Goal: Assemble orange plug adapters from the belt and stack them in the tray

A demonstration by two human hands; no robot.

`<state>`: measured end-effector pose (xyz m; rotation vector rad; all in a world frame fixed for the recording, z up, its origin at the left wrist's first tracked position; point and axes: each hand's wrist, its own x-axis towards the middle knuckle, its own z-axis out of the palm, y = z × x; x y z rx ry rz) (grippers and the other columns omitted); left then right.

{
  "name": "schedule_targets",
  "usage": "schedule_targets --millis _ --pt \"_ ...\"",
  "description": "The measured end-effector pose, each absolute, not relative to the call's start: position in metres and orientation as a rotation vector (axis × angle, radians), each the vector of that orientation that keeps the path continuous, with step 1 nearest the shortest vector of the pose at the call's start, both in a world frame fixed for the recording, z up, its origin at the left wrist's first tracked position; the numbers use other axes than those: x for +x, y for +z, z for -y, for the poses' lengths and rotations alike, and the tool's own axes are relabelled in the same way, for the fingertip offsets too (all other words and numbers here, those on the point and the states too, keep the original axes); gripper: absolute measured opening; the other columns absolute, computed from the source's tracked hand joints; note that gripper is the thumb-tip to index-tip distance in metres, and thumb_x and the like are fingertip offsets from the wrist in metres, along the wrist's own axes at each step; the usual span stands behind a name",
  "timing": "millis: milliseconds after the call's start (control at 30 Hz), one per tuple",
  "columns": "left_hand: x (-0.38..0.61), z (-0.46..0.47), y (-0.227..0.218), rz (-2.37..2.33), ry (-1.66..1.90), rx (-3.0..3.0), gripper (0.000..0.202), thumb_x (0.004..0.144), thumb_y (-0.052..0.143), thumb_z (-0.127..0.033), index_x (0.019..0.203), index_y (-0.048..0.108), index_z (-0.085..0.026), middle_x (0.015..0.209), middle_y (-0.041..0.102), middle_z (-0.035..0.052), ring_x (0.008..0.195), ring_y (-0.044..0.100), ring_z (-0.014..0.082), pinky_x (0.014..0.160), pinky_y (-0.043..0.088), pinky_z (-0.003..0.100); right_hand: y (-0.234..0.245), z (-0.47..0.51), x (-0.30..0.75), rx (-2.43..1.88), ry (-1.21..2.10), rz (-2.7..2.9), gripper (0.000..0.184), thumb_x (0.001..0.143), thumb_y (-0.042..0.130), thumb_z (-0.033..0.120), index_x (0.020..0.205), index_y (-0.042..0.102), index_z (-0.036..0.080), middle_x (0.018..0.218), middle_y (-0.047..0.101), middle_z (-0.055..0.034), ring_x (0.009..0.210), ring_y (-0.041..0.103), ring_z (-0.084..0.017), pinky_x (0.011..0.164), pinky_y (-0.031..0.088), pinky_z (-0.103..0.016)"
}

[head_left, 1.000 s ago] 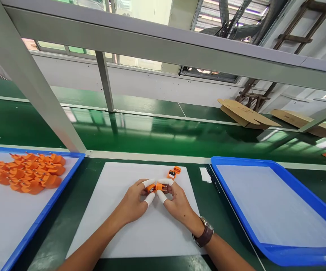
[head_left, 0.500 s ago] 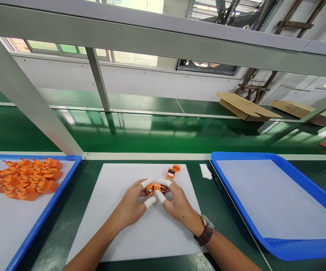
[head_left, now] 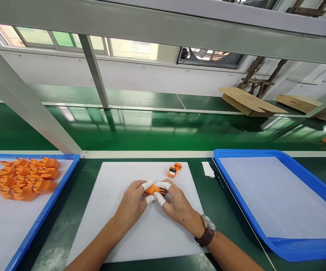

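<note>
Between both hands, over the white sheet (head_left: 134, 241), is a small orange plastic part (head_left: 150, 189) with dark prongs at its right end. My left hand (head_left: 133, 201) pinches its left end with thumb and forefinger. My right hand (head_left: 176, 199) grips the pronged end the same way. White finger covers wrap the thumb and forefinger tips of both hands, and they hide some of the part. Just beyond my right hand, a second orange piece (head_left: 172, 172) with a black-and-white inside lies on the sheet, a loop at its upper end.
At left, a blue tray (head_left: 49, 209) carries a cluster of orange parts (head_left: 24, 178). Another blue tray (head_left: 246, 207), lined with white, stands at right. A white scrap (head_left: 208, 169) lies beside it. Grey frame bars cross above the green bench; cardboard boxes (head_left: 250, 101) sit behind.
The orange part has been turned in my fingers: its open, dark-filled side showed before, and now a smooth orange face shows. The view has tilted down slightly.
</note>
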<state>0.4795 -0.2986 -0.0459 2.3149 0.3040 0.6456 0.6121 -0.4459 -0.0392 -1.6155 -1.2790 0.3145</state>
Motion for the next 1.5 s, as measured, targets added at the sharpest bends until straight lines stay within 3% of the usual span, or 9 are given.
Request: schedule_targets --millis 400,767,1033,1100,1200,1267,1400,1500 --pt "0.485 0.297 -0.048 -0.285 0.682 2.321 0.033 0.092 0.066 -0.027 0.125 0.066 -0.027 0.107 0.071 0.0070 0.088 0.069 0.0214 0.070 0.062 0.034 -0.039 0.440 0.626 -1.595 0.487 1.211 0.020 0.091 0.061 0.016 0.109 0.066 0.024 0.100 0.068 -0.0039 0.081 0.061 -0.016 0.072 0.051 -0.031" --pt "0.486 0.296 -0.049 -0.192 0.723 2.388 0.037 0.094 0.064 -0.030 0.130 0.061 -0.028 0.111 0.071 0.0076 0.089 0.066 0.0217 0.073 0.060 0.038 -0.036 0.435 0.640 -1.487 0.654 1.159 0.022 0.084 0.064 0.015 0.104 0.071 0.022 0.099 0.068 -0.0035 0.080 0.063 -0.017 0.074 0.054 -0.032" --pt "0.485 0.289 -0.041 -0.214 0.509 2.321 0.042 0.089 0.070 -0.030 0.129 0.060 -0.029 0.119 0.065 0.0068 0.106 0.066 0.0229 0.092 0.059 0.042 -0.036 0.439 0.629 -1.474 0.609 1.121 0.019 0.087 0.067 0.023 0.106 0.070 0.022 0.097 0.068 -0.0026 0.080 0.064 -0.017 0.072 0.054 -0.031" --pt "0.484 0.285 -0.040 -0.271 0.450 2.176 0.040 0.088 0.070 -0.030 0.127 0.061 -0.027 0.120 0.061 0.0071 0.105 0.067 0.0218 0.093 0.059 0.041 -0.033 0.442 0.627 -1.455 0.614 1.101 0.015 0.094 0.059 0.026 0.103 0.070 0.022 0.090 0.068 -0.0020 0.076 0.063 -0.016 0.069 0.053 -0.030" --pt "0.484 0.276 -0.040 -0.391 0.366 1.830 0.044 0.084 0.073 -0.035 0.125 0.060 -0.023 0.123 0.061 0.0090 0.110 0.068 0.0228 0.099 0.057 0.042 -0.030 0.444 0.628 -1.492 0.572 1.105 0.027 0.101 0.044 0.023 0.089 0.067 0.020 0.075 0.064 -0.0002 0.068 0.059 -0.015 0.063 0.050 -0.028" --pt "0.484 0.270 -0.038 -0.454 0.292 1.657 0.050 0.080 0.078 -0.038 0.123 0.060 -0.020 0.123 0.065 0.0113 0.114 0.068 0.0255 0.104 0.053 0.045 -0.030 0.445 0.629 -1.557 0.496 1.169 0.027 0.100 0.043 0.021 0.084 0.065 0.020 0.073 0.061 0.0007 0.065 0.056 -0.015 0.061 0.048 -0.028" --pt "0.486 0.269 -0.032 -0.511 0.282 1.541 0.059 0.072 0.084 -0.042 0.121 0.063 -0.017 0.115 0.072 0.0136 0.109 0.070 0.0291 0.103 0.052 0.049 -0.035 0.446 0.626 -1.641 0.352 1.351 0.018 0.098 0.049 0.020 0.098 0.067 0.022 0.084 0.061 -0.0017 0.067 0.054 -0.017 0.063 0.047 -0.031" --pt "0.488 0.276 -0.027 -0.490 0.358 1.644 0.054 0.074 0.082 -0.045 0.116 0.066 -0.017 0.104 0.075 0.0121 0.097 0.073 0.0277 0.094 0.057 0.047 -0.039 0.448 0.621 -1.671 0.304 1.457 0.020 0.098 0.048 0.019 0.108 0.065 0.023 0.091 0.060 -0.0047 0.072 0.057 -0.019 0.066 0.049 -0.034"
